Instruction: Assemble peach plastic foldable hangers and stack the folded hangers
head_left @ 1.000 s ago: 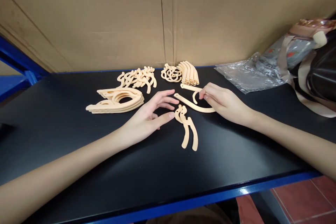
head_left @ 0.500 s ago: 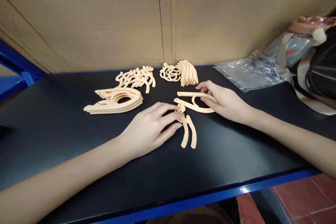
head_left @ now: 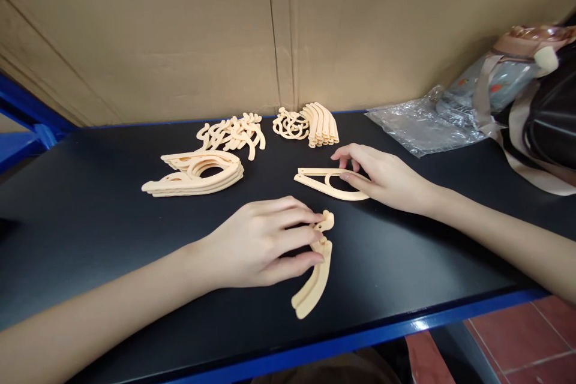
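My left hand [head_left: 265, 243] lies low over the black tabletop, its fingertips closed on a cream plastic hook piece [head_left: 327, 221]. Two curved cream arms [head_left: 315, 285] extend from under those fingers toward the table's front edge; the fingers hide how they meet the hook. Farther right, my right hand [head_left: 382, 177] pinches the rounded end of a cream folding hanger frame [head_left: 333, 189]. Its two narrow ends point left and lie close together. To the left rests a stack of similar hanger frames [head_left: 225, 179].
Behind are a loose pile of cream hooks [head_left: 234, 133], a tangle of small curved parts [head_left: 288, 126] and a row of curved arms [head_left: 320, 126]. A clear plastic bag [head_left: 414, 126], a strapped bottle [head_left: 508, 81] and a black bag [head_left: 551, 114] occupy the right. Cardboard [head_left: 180, 36] stands along the back.
My left hand has drawn the hook piece and curved arms toward me; the arms now lie together. The hanger frame's ends have come closer together in my right hand.
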### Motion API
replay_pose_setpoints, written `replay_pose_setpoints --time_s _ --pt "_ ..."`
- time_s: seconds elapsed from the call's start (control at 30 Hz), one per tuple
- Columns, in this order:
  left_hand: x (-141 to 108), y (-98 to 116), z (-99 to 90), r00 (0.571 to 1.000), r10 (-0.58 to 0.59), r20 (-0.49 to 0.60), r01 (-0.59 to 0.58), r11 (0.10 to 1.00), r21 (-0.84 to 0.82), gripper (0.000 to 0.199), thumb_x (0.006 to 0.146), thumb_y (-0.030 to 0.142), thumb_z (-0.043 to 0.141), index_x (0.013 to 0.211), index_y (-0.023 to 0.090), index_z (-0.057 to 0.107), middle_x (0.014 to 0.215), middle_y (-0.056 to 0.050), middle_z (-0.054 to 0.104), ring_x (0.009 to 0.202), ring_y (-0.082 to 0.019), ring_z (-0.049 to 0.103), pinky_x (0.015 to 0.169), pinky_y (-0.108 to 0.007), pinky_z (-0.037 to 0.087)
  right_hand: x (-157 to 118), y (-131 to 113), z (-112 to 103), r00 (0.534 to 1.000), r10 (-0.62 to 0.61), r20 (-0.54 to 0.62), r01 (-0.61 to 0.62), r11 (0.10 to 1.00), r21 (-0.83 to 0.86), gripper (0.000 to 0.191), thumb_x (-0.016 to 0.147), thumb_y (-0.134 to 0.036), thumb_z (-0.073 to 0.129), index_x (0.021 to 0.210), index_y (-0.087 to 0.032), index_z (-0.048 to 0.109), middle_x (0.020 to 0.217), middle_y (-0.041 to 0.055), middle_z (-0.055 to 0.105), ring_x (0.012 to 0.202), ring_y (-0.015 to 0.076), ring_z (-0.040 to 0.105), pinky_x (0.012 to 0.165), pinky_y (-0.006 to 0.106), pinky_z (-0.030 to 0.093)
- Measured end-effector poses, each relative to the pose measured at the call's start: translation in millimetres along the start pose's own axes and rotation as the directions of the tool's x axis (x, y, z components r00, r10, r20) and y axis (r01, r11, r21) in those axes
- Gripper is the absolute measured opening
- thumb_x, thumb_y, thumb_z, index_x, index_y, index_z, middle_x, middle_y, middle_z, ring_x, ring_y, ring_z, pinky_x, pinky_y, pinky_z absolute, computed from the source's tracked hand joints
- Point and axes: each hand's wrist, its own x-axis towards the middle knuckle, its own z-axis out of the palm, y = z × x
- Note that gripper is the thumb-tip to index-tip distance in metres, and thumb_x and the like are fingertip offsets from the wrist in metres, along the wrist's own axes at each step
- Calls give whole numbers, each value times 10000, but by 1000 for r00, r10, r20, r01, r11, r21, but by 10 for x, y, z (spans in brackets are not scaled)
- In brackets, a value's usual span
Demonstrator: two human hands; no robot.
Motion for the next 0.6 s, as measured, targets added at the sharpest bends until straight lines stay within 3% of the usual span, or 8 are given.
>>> replay_pose_setpoints --time_s 0.17,0.3,0.37,0.47,0.6 --pt "37 153 -54 996 42 81 -48 996 74 314 970 381 527 809 161 683 1064 -79 747 950 -220 684 856 -302 551 -24 -74 -45 998 -35 51 34 999 12 287 970 -336 468 1230 -223 514 1047 60 637 883 194 605 768 333 497" --pt "37 274 -59 989 12 144 -38 983 179 411 925 493 545 866 112 688 1142 -136 719 882 -271 695 756 -370 586 -26 -126 -57 995 -85 53 84 996 26 282 977 -381 462 1199 -222 534 1109 82 625 969 221 605 821 362 500" --pt "31 330 -50 983 -5 183 -39 971 237 385 941 439 514 935 96 689 1159 -154 709 891 -280 693 735 -379 593 -24 -151 -53 988 -145 48 144 989 27 267 978 -370 465 1177 -211 544 1132 93 617 1022 234 585 853 372 490" --pt "20 424 -25 971 -36 238 -47 941 336 304 944 225 447 1094 70 660 1223 -175 675 974 -276 686 776 -358 593 -23 -192 -43 972 -227 54 228 974 -11 250 983 -335 465 1162 -193 567 1149 101 608 1037 238 560 883 386 467" --pt "2 556 21 975 -53 217 -62 869 490 398 870 11 350 1160 43 621 1249 -193 658 1133 -289 648 864 -332 575 -27 -239 -26 958 -281 49 284 957 -55 244 974 -326 499 1134 -183 617 1180 92 600 1010 218 550 887 380 444"
